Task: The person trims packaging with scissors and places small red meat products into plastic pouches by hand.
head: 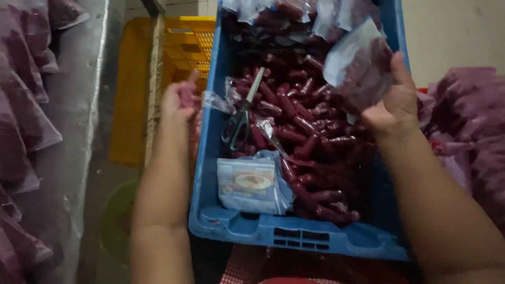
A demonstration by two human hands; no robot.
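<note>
A blue plastic crate [273, 231] in front of me is full of dark red sausages [310, 131]. My left hand [179, 100] is at the crate's left rim, closed on a sausage with a scrap of clear wrapper trailing from it. My right hand [394, 102] holds a clear plastic bag [357, 68] part-filled with sausages over the crate's right side. Scissors [242, 113] lie on the sausages near the left wall. A stack of printed bags [252, 181] rests in the crate's near left corner.
A yellow crate [189, 42] stands behind the blue one on the left. Filled sausage bags are piled at the far left [21, 105] and at the right [468, 121]. More bags lie at the crate's far end [294, 13]. A green bowl [118, 215] sits low left.
</note>
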